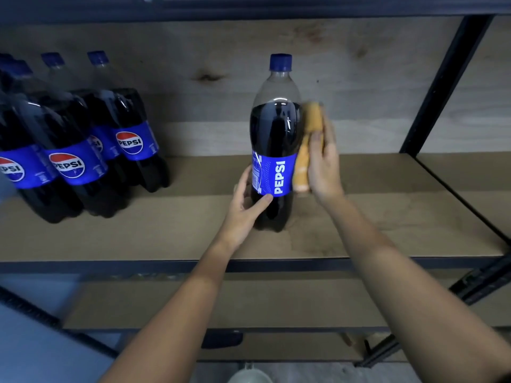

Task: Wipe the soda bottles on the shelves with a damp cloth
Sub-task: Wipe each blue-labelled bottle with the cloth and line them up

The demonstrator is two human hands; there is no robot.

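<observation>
A full Pepsi bottle (274, 150) is seen standing upright on the wooden shelf (387, 217), well apart from a cluster of like bottles (74, 150) at the shelf's left end. The left hand (246, 203) is curled round the lower body just under the blue label, thumb laid across the front. The right hand (322, 164) is pressed against the bottle's right flank with an orange cloth (307, 145) held between fingers and plastic; the cloth is blurred, so its folds cannot be told.

Handling, judged: the bottle is filled to the shoulder, so it is taken to be heavy and steady on its base, yet top-heavy if pushed high up. The walls are thin, smooth plastic, likely to be slippery once dampened and to yield slightly under pressure. The label band is judged the least slippery zone. A grip low on the body is therefore preferred for bracing; the neck below the cap (280, 62) would serve for lifting. The cloth is soft and conforms readily.
</observation>
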